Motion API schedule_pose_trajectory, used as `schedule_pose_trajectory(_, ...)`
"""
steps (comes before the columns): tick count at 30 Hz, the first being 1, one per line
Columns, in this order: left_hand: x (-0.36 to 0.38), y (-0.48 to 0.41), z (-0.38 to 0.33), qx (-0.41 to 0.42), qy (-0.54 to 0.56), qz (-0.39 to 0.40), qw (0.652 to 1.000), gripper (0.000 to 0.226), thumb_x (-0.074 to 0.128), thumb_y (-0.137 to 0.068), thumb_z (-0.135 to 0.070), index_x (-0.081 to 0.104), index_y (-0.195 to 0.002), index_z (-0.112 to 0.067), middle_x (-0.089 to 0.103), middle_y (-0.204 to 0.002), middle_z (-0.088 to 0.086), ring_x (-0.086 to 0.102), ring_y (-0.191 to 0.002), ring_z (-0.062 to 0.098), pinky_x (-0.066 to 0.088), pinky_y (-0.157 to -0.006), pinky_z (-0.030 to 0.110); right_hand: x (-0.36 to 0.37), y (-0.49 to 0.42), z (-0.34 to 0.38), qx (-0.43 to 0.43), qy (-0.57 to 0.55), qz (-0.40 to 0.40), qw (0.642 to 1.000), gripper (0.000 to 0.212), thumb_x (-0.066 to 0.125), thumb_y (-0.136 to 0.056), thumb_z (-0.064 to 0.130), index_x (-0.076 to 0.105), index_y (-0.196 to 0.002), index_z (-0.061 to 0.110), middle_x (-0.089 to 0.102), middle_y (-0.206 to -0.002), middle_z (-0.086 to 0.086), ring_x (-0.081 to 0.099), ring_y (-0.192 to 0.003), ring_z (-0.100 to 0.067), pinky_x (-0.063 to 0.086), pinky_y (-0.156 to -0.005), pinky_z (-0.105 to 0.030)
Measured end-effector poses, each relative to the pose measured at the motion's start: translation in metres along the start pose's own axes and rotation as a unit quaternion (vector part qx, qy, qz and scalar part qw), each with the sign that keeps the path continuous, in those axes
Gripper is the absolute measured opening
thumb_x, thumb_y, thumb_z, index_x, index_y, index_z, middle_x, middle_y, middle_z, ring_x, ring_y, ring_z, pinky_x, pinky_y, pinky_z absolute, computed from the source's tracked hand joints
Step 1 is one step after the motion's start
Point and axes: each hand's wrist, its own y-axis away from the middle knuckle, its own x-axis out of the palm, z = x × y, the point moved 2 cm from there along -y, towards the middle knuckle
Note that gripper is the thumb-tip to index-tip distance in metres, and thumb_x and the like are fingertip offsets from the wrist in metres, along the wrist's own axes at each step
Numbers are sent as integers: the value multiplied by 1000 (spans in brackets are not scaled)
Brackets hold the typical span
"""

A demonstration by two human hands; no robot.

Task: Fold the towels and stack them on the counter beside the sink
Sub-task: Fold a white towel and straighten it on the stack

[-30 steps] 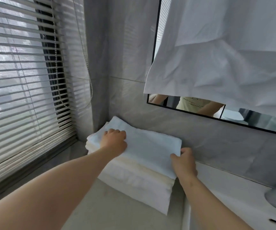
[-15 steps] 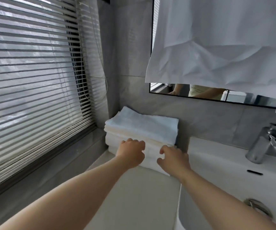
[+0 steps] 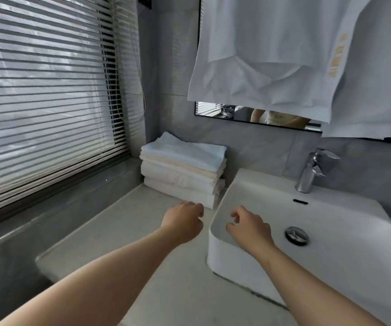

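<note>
A stack of folded towels [image 3: 182,170] sits on the pale counter [image 3: 128,231] in the back corner, between the window and the sink [image 3: 331,231]. The top towel [image 3: 185,150] is light blue; cream and white ones lie beneath it. My left hand [image 3: 183,222] hovers over the counter just in front of the stack, fingers loosely curled, holding nothing. My right hand [image 3: 248,225] hangs over the sink's left rim, fingers loosely bent and empty. Neither hand touches the towels.
A chrome faucet [image 3: 312,171] stands at the back of the sink, with a drain [image 3: 296,235] in the basin. White cloth [image 3: 272,50] hangs over the mirror [image 3: 258,116] above. Window blinds [image 3: 46,95] fill the left side, above a grey sill.
Both hands let go of the towel stack and drew back toward me. The view pulled back, so the sink and faucet now show.
</note>
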Motion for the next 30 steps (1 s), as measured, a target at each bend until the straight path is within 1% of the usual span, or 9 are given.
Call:
schedule_pose_trajectory(4, 2, 42, -33, 6, 17, 26, 999, 30, 43, -92, -19, 54, -119, -23, 54, -120, 2, 52, -110, 23, 38, -76, 28, -21, 54, -24, 3, -16, -2, 1000, 31, 46, -91, 29, 48, -121, 23, 56, -119, 6, 50, -110, -19, 38, -93, -32)
schedule_pose_trajectory(10, 6, 76, -109, 29, 41, 23, 998, 31, 43, -92, -19, 53, -121, -23, 52, -125, 1, 51, -113, 24, 39, -80, 29, -59, 106, -72, 31, -17, -18, 999, 33, 47, -92, 28, 47, -124, 24, 56, -121, 6, 51, -111, -17, 37, -90, -29)
schedule_pose_trajectory(14, 20, 80, -180, 82, 43, 33, 995, 31, 44, -91, -19, 54, -120, -23, 53, -124, 2, 52, -110, 25, 40, -80, 29, -82, 128, -119, 58, -27, -34, 997, 36, 48, -92, 29, 44, -128, 24, 53, -128, 6, 51, -115, -18, 37, -92, -30)
schedule_pose_trajectory(17, 31, 69, -239, 107, 48, 42, 992, 30, 46, -92, -21, 53, -121, -24, 52, -126, 0, 52, -112, 23, 42, -84, 31, -103, 134, -167, 71, -42, -51, 995, 35, 49, -92, 29, 45, -127, 24, 52, -129, 4, 51, -114, -18, 40, -94, -32)
schedule_pose_trajectory(20, 40, 48, -302, 123, 67, 24, 990, 31, 45, -93, -20, 53, -122, -22, 52, -126, 0, 52, -111, 23, 41, -78, 29, -124, 137, -226, 89, -54, -63, 993, 33, 50, -93, 30, 47, -125, 22, 52, -129, 2, 52, -112, -18, 43, -94, -33)
schedule_pose_trajectory(23, 60, 30, -367, 146, 70, 15, 987, 31, 44, -93, -20, 53, -123, -21, 54, -124, 1, 54, -110, 24, 42, -81, 31, -142, 138, -290, 108, -54, -68, 990, 32, 51, -93, 29, 48, -124, 21, 52, -130, 2, 53, -112, -18, 43, -86, -27)
schedule_pose_trajectory(26, 86, 19, -419, 156, 66, 29, 985, 33, 45, -92, -20, 53, -124, -22, 53, -125, 2, 52, -112, 25, 38, -79, 29, -156, 138, -347, 141, -35, -56, 988, 22, 49, -90, 26, 53, -111, 21, 58, -121, 1, 54, -106, -22, 44, -84, -30)
schedule_pose_trajectory(28, 100, 12, -446, 160, 62, 41, 984, 34, 45, -92, -21, 53, -124, -22, 52, -125, 4, 50, -115, 26, 40, -84, 31, -163, 136, -378, 151, -13, -43, 987, 15, 49, -89, 27, 52, -102, 21, 59, -113, -1, 55, -102, -24, 46, -82, -32)
schedule_pose_trajectory(30, 111, 6, -468, 163, 56, 52, 984, 33, 44, -92, -21, 52, -124, -20, 52, -125, 6, 50, -115, 27, 41, -86, 33, -171, 134, -403, 150, 3, -34, 988, 20, 50, -89, 28, 52, -108, 20, 58, -115, -2, 54, -103, -24, 46, -83, -32)
